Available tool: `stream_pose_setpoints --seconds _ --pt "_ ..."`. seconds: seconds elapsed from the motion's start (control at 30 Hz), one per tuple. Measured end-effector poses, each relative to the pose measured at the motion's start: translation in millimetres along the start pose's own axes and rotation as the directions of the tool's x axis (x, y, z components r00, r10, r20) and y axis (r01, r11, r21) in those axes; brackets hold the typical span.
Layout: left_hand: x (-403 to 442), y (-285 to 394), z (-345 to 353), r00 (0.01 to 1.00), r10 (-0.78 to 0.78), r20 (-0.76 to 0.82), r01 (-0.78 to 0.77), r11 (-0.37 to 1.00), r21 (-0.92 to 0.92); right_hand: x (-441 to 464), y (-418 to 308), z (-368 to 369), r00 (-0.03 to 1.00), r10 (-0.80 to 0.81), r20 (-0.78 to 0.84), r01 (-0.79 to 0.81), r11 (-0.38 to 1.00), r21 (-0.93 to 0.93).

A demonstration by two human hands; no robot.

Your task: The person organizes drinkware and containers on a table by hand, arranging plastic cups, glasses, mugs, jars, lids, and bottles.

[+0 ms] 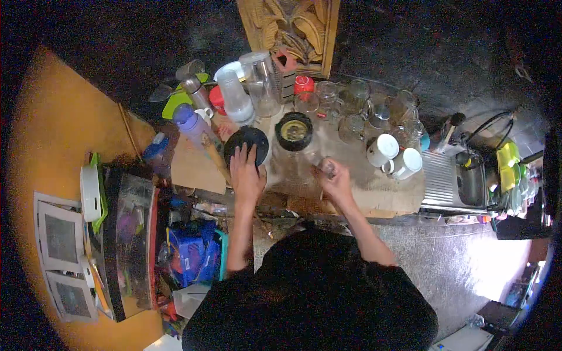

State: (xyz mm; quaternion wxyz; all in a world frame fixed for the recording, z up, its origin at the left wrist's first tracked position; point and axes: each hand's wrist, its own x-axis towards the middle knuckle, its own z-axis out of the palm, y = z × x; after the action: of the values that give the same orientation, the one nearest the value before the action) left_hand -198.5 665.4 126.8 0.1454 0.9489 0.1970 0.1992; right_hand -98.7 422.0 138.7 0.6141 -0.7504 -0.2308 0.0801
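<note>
Resting on a black disc [244,136], the left hand [247,172] spreads (the right hand [338,182] curls around a small object [327,168]).

Your view is dim and grainy, bowed toward blackened edges; white glare burns on the mottled grey floor [448,266], lower right.

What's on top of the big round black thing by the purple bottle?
The left hand rests on the round black thing. The part of its top that shows looks black; the rest is covered by the hand. What's directly underneath can't be seen.
</note>
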Motion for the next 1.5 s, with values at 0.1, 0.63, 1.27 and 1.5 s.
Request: stream_pose_setpoints --seconds 0.1,0.63,1.27,1.5 --pt "-12 5 -7 1.0 0.021 -0.023 -0.023 0.992 -0.122 6 6 18 0.991 -0.133 -0.026 0.131 0.989 -0.069" --pt "-41 41 6 0.982 -0.123 -0.144 0.002 0.769 -0.639 -16 59 21 0.894 -0.448 0.006 0.386 0.763 -0.518" --pt "75 274 48 0.892 0.405 -0.203 -0.422 0.58 -0.697 148 2 -292 0.962 -0.265 -0.067 0.177 0.791 -0.585" --pt "193 289 93 0.931 0.214 -0.295 -0.268 0.95 -0.16 195 83 -322 0.961 -0.252 -0.109 0.047 0.541 -0.84"
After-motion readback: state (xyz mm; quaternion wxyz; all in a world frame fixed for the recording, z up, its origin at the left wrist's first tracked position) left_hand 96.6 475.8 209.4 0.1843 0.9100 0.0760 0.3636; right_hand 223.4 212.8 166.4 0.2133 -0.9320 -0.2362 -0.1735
